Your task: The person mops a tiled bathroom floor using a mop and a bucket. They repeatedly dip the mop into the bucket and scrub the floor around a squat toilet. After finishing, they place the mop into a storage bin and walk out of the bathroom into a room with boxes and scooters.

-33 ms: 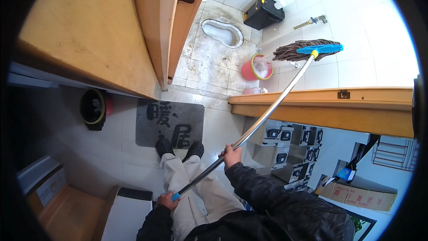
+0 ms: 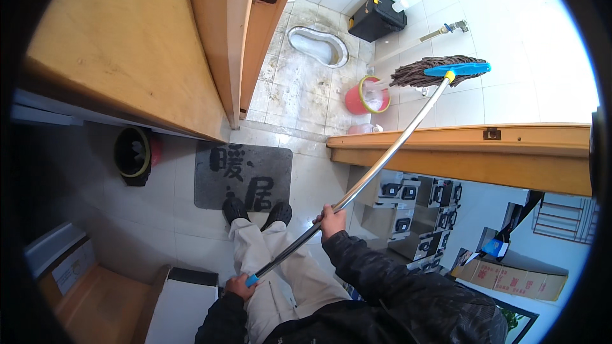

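Observation:
A mop [image 2: 387, 158] with a long metal pole slants from my lap up to the far right. My left hand [image 2: 241, 287] is closed around the blue-tipped lower end of the pole. Farther up, my right hand [image 2: 332, 223] grips the dark part of the pole. At the far end, brown strands [image 2: 414, 74] hang from a blue holder [image 2: 458, 69], raised beside the white tiled wall. Below and left of the strands stands a pink bucket [image 2: 354, 98] with a yellow-green rim and whitish, foamy contents.
Beyond the doorway, a squat toilet [image 2: 317, 47] is set in a stained tiled floor, near a black lidded box [image 2: 377, 18]. A wooden door frame [image 2: 459, 146] runs under the pole. A grey mat [image 2: 268, 159] lies before my feet; a dark bin [image 2: 132, 153] stands left.

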Demonstrator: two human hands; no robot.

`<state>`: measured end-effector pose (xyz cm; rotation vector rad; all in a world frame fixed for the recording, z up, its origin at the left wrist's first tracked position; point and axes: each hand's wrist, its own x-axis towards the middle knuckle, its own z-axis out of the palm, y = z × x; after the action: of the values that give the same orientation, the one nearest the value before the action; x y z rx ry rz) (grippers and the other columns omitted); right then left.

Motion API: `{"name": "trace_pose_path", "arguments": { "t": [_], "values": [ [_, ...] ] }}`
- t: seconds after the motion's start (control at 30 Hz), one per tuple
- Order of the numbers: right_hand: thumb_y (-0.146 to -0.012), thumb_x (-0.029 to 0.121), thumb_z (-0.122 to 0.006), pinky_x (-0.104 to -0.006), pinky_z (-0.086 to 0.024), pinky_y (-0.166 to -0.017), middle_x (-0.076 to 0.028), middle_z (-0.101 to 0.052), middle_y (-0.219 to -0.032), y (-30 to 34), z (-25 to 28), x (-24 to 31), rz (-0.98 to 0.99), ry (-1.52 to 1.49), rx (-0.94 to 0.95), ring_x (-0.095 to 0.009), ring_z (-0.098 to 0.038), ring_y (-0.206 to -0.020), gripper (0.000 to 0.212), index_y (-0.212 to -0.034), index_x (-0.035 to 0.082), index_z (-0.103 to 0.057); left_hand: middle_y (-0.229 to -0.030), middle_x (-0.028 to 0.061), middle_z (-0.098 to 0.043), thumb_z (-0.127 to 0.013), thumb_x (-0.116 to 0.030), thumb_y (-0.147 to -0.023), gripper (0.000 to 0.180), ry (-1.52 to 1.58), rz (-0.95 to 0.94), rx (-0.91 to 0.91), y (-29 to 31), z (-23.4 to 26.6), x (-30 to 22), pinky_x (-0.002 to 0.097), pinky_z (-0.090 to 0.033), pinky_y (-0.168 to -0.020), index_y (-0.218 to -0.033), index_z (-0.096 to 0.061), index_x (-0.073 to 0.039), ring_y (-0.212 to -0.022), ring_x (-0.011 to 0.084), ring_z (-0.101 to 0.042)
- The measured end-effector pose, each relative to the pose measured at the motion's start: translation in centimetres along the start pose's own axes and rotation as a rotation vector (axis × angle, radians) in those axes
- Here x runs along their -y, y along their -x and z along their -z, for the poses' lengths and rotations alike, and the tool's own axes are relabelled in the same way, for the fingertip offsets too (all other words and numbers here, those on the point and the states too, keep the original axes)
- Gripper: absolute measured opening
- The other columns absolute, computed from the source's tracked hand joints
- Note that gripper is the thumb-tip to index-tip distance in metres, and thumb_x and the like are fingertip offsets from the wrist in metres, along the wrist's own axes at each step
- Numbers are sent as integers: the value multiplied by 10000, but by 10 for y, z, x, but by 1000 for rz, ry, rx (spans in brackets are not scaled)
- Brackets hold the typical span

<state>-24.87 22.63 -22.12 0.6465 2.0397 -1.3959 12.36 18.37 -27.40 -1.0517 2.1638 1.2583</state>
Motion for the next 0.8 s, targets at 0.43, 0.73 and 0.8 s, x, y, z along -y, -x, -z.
{"name": "trace_pose_path", "arguments": {
  "t": [0.43, 0.73, 0.8],
  "values": [
    [-709, 352, -781, -396, -535, -704, -96, -645, -712, -271, 19, -127, 171, 413, 487, -289, -670, -789, 336, -814, 53, -671, -763, 212, -655, -666, -287, -769, 239, -12, 130, 52, -32, 11, -64, 534, -510, -691, -812, -599, -62, -749, 425, -640],
    [-875, 111, -484, -420, -539, -520, -172, -586, -587, -267, -2, -17, 71, 676, 69, -300, -625, -537, 213, -765, -31, -598, -823, 240, -668, -623, -294, -835, 299, 39, 192, 122, -41, 51, -196, 515, -518, -740, -939, -591, -15, -801, 431, -652],
    [-878, 84, -410, -461, -466, -379, -125, -445, -600, -267, 4, 1, -219, 176, 68, -272, -462, -406, 196, -998, -31, -514, -808, 259, -661, -618, -300, -838, 305, 113, 162, 91, -42, 50, -210, 522, -514, -744, -893, -596, -1, -789, 452, -645]
  ]
}}
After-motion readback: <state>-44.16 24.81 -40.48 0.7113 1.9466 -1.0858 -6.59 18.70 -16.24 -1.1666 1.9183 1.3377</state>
